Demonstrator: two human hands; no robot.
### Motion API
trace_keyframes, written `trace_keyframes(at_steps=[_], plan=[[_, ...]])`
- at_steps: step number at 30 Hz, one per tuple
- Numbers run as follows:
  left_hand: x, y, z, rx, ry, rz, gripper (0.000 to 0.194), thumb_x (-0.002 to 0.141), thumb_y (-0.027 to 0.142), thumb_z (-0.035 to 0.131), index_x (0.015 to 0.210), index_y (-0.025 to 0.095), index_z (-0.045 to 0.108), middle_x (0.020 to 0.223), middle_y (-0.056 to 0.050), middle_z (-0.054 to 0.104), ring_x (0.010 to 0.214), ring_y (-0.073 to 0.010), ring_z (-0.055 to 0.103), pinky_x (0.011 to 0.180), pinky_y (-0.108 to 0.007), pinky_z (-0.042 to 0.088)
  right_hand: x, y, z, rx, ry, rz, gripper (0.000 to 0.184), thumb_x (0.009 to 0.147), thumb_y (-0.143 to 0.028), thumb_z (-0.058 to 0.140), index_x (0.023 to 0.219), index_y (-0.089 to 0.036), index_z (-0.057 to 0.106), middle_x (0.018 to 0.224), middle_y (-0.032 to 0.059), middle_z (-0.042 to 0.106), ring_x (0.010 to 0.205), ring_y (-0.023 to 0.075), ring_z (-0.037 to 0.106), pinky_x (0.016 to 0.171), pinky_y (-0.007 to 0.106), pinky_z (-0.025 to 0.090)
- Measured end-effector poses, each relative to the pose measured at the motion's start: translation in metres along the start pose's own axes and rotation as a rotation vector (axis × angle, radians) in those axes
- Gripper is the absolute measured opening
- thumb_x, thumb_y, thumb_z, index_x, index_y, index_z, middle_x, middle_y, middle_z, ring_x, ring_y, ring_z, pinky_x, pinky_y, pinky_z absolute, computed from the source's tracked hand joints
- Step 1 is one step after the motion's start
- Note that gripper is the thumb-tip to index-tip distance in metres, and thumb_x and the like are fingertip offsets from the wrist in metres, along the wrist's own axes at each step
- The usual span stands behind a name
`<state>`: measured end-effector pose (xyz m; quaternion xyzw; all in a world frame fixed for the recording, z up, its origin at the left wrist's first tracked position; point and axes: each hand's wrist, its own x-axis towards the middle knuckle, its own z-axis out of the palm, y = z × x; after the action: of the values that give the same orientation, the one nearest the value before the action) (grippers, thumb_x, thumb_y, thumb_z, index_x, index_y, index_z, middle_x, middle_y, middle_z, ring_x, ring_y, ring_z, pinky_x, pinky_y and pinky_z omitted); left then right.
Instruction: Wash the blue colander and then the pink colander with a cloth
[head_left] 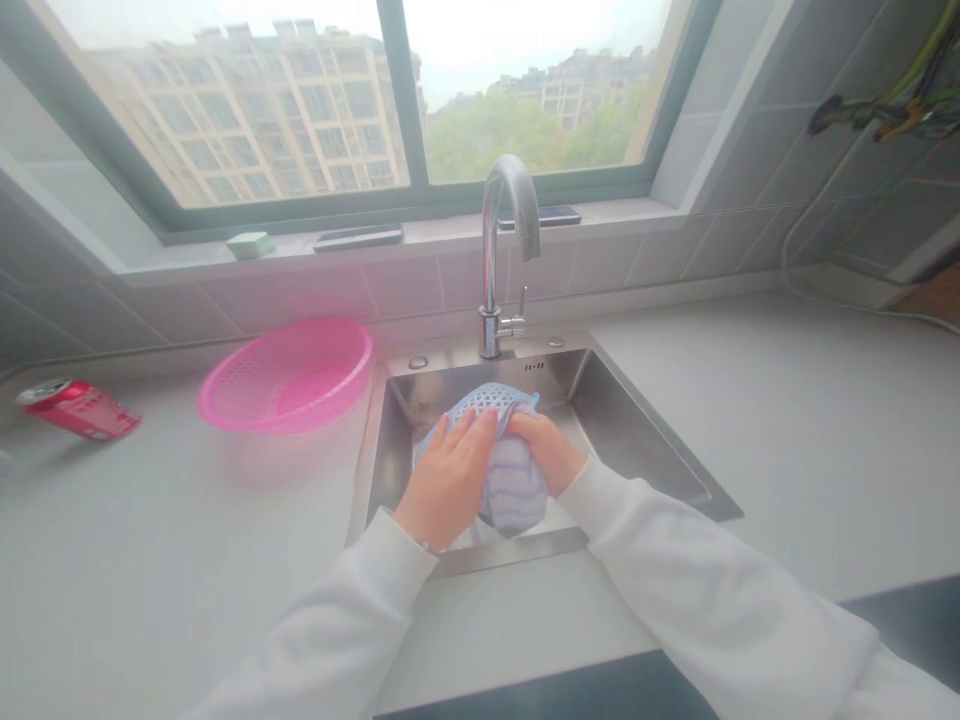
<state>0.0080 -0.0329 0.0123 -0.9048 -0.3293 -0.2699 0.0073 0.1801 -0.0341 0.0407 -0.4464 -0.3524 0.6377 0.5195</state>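
Note:
Over the steel sink (pixel 645 440), both my hands hold a light blue cloth (pixel 510 480) with a mesh patch at its top. My left hand (pixel 446 480) lies on the cloth's left side with fingers curled over it. My right hand (pixel 547 450) grips the right side, fingers wrapped around the fabric. The cloth is bunched between the two hands, below the chrome tap (pixel 502 250). No water is seen running from the tap.
A pink plastic basket (pixel 289 375) sits on the counter left of the sink. A red can (pixel 79 408) lies on its side at the far left. On the window sill rest a green sponge (pixel 250 243) and two dark flat objects. Cables hang at the upper right.

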Motion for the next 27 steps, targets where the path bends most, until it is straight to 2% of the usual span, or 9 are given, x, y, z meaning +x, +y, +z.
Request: trace_keyframes(at_steps=[4, 7, 10, 12, 14, 17, 20, 23, 27], plan=[[-0.003, -0.015, -0.002, -0.008, 0.059, -0.022, 0.061, 0.085, 0.001, 0.043, 0.142, 0.02, 0.053, 0.14, -0.013, 0.064, 0.136, -0.0301, 0.056, 0.116, -0.055, 0.044, 0.006, -0.009, -0.011, -0.015, -0.094, 0.097, 0.021, 0.068, -0.034, 0.071, 0.083, -0.02, 0.073, 0.079, 0.0031, 0.073, 0.08, 0.0212, 0.068, 0.077, 0.033, 0.056], [-0.004, -0.027, -0.008, 0.015, 0.125, -0.111, 0.053, 0.083, 0.0, 0.044, 0.127, 0.019, 0.063, 0.133, -0.013, 0.069, 0.128, -0.0292, 0.063, 0.111, -0.055, 0.05, 0.005, -0.029, -0.029, -0.228, -0.153, 0.088, 0.023, 0.066, -0.037, 0.074, 0.082, -0.019, 0.074, 0.081, 0.0032, 0.074, 0.076, 0.0207, 0.068, 0.072, 0.033, 0.055], [-0.003, -0.034, -0.014, 0.026, 0.152, -0.172, 0.049, 0.084, 0.0, 0.043, 0.124, 0.019, 0.065, 0.128, -0.012, 0.072, 0.12, -0.027, 0.068, 0.106, -0.053, 0.054, -0.003, -0.052, -0.043, -0.477, -0.118, -0.239, 0.023, 0.075, -0.041, 0.071, 0.085, -0.021, 0.077, 0.085, 0.0038, 0.074, 0.08, 0.0212, 0.066, 0.077, 0.036, 0.055], [0.0, -0.033, -0.016, 0.038, 0.15, -0.169, 0.037, 0.092, 0.009, 0.046, 0.12, 0.019, 0.067, 0.123, -0.012, 0.074, 0.114, -0.0271, 0.071, 0.101, -0.051, 0.057, -0.008, -0.061, -0.044, -0.66, 0.004, -0.529, 0.018, 0.078, -0.039, 0.069, 0.081, -0.023, 0.076, 0.085, 0.0038, 0.072, 0.083, 0.0219, 0.065, 0.082, 0.038, 0.053], [0.002, -0.029, -0.016, 0.075, 0.155, -0.167, 0.026, 0.097, 0.022, 0.052, 0.115, 0.019, 0.069, 0.116, -0.011, 0.077, 0.106, -0.0276, 0.074, 0.093, -0.047, 0.061, -0.012, -0.061, -0.039, -0.85, 0.061, -0.729, 0.013, 0.076, -0.036, 0.071, 0.076, -0.025, 0.075, 0.087, 0.0043, 0.071, 0.085, 0.0226, 0.064, 0.085, 0.04, 0.052], [0.005, -0.024, -0.018, 0.143, 0.151, -0.176, 0.023, 0.098, 0.031, 0.055, 0.109, 0.019, 0.071, 0.1, -0.009, 0.08, 0.092, -0.0249, 0.076, 0.081, -0.039, 0.062, -0.014, -0.054, -0.033, -1.03, 0.041, -0.817, 0.014, 0.073, -0.038, 0.075, 0.077, -0.024, 0.075, 0.091, 0.0056, 0.072, 0.087, 0.0235, 0.065, 0.086, 0.04, 0.052], [0.006, -0.023, -0.023, 0.179, 0.139, -0.177, 0.024, 0.099, 0.029, 0.051, 0.107, 0.018, 0.071, 0.093, -0.009, 0.08, 0.084, -0.0223, 0.075, 0.077, -0.035, 0.062, -0.013, -0.053, -0.039, -1.014, 0.171, -0.88, 0.012, 0.078, -0.036, 0.07, 0.079, -0.025, 0.075, 0.09, 0.0061, 0.072, 0.089, 0.0244, 0.065, 0.084, 0.04, 0.051], [0.008, -0.026, -0.028, 0.139, 0.129, -0.121, 0.022, 0.098, 0.024, 0.051, 0.105, 0.018, 0.071, 0.107, -0.012, 0.079, 0.096, -0.0259, 0.075, 0.089, -0.044, 0.06, -0.01, -0.058, -0.048, -0.979, 0.316, -0.951, 0.011, 0.08, -0.033, 0.068, 0.082, -0.025, 0.075, 0.094, 0.0074, 0.071, 0.095, 0.0265, 0.064, 0.088, 0.043, 0.049], [0.009, -0.029, -0.03, 0.098, 0.085, -0.058, 0.021, 0.097, 0.018, 0.052, 0.106, 0.02, 0.071, 0.124, -0.011, 0.074, 0.115, -0.0303, 0.07, 0.105, -0.056, 0.051, -0.007, -0.051, -0.04, -1.202, 0.195, -0.903, 0.015, 0.078, -0.032, 0.073, 0.09, -0.024, 0.077, 0.1, 0.0084, 0.071, 0.098, 0.0279, 0.062, 0.091, 0.042, 0.046]])
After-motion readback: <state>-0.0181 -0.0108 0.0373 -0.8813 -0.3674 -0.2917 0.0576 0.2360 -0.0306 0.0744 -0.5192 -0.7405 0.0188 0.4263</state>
